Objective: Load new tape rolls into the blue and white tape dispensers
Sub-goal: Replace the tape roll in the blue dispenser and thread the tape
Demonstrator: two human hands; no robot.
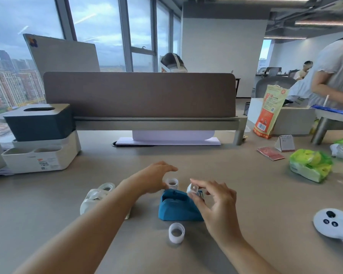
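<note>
The blue tape dispenser point(178, 208) stands on the desk in front of me, its roll slot showing no tape. My right hand point(214, 202) pinches a small white spool piece point(193, 188) at the dispenser's cutter end. My left hand point(156, 177) hovers behind the dispenser, fingers spread, just above a tape roll point(172, 183) standing on the desk. Another white tape roll point(176, 232) lies in front of the dispenser. The white dispenser point(91, 200) sits to the left, partly hidden by my left forearm, with clear tape point(107, 187) at its far end.
A white and dark desk organiser point(42, 147) stands at the left. A brown partition point(139, 93) runs across the back. A white controller point(334, 224) lies at the right, with a green packet point(311, 165), a small calendar point(284, 143) and an orange bag point(267, 111). Other people are behind.
</note>
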